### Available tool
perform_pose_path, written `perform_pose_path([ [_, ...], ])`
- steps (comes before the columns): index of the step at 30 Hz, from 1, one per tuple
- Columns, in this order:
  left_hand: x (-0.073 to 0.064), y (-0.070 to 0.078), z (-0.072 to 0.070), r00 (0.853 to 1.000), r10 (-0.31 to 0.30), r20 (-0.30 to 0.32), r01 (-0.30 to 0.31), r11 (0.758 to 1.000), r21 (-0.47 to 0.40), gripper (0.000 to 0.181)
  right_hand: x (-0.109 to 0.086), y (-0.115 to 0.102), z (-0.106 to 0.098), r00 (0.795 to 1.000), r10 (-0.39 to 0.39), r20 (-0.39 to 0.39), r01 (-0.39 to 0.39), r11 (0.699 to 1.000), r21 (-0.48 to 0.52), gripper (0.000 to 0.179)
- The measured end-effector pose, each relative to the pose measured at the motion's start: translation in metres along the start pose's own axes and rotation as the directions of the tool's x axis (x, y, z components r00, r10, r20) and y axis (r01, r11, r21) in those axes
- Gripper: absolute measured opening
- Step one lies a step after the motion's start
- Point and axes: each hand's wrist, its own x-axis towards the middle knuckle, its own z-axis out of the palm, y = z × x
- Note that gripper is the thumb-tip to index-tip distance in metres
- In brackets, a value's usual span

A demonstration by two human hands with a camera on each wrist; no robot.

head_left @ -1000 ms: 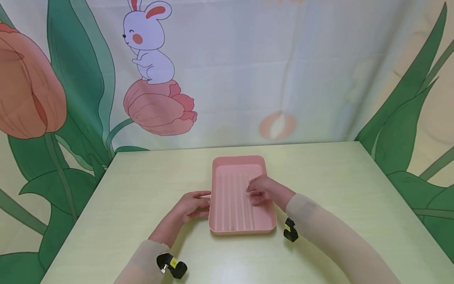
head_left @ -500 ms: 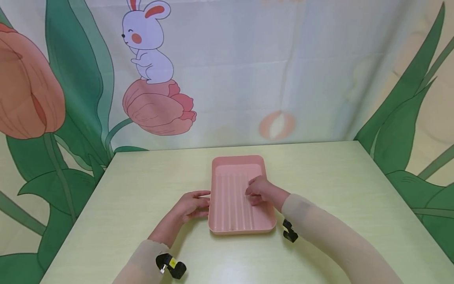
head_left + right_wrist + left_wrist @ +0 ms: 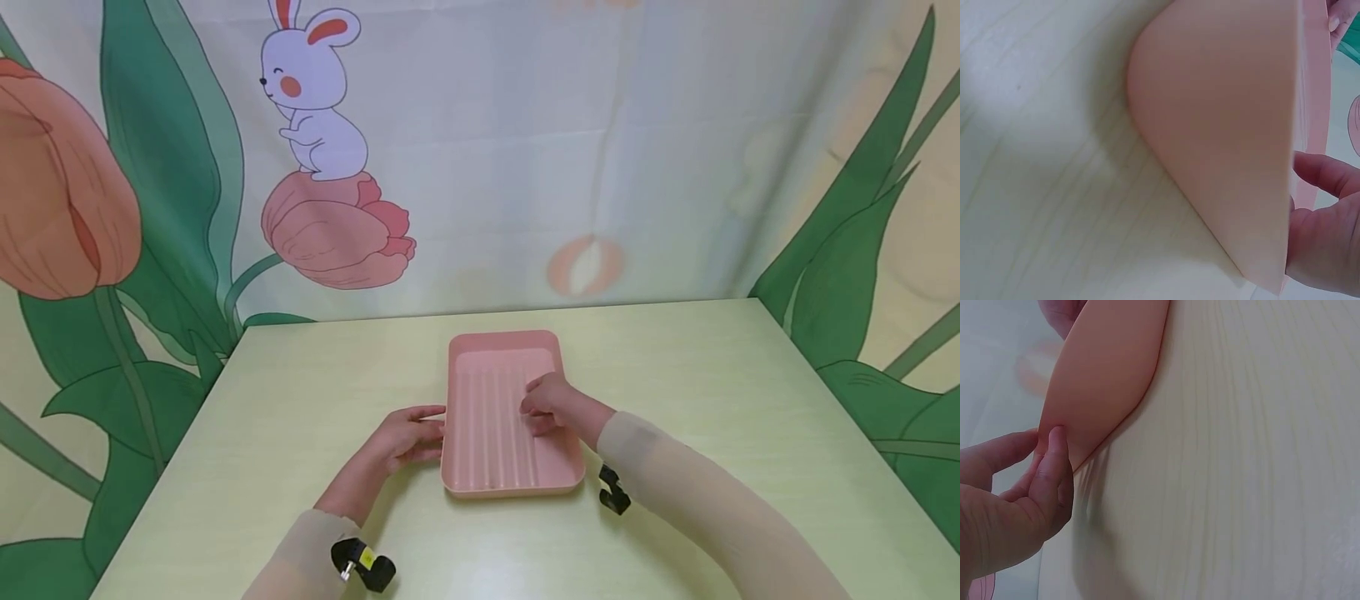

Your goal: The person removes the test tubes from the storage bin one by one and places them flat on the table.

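A pink rectangular tray (image 3: 487, 433) with raised ribs along its floor lies on the table. My left hand (image 3: 408, 437) is at the tray's left side, its fingers reaching to the outer wall. In the left wrist view, the left hand's fingertips (image 3: 1057, 434) touch that wall near the rim. Over the right wall reaches my right hand (image 3: 562, 404), its bent fingers low inside the tray. The right wrist view shows the right hand (image 3: 1329, 219) partly behind the tray wall (image 3: 1222, 125). What its fingertips touch is hidden, and nothing shows between them.
The pale wood-grain table (image 3: 690, 358) extends on both sides of the tray. Behind it hangs a printed cloth (image 3: 480, 167) with a rabbit and tulips. Black camera mounts (image 3: 363, 564) sit at both wrists.
The right hand shifted slightly left inside the tray during the first half second, and its fingers bent a little more. The left hand and tray stayed in place.
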Motion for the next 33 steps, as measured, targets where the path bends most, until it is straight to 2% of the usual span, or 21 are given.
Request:
perform_pose_path([
  [21, -0.0004, -0.0006, -0.0004, 1.000, 0.004, 0.003, -0.004, 1.000, -0.004, 0.049, 0.0030, -0.0016, -0.0039, 0.998, 0.025, 0.049, -0.030, 0.995, 0.096, 0.056],
  [33, 0.0018, -0.0020, 0.0001, 1.000, -0.005, -0.004, 0.005, 1.000, 0.000, 0.049, 0.0008, -0.0060, -0.0082, 0.999, 0.036, 0.039, -0.039, 0.996, 0.084, 0.054],
])
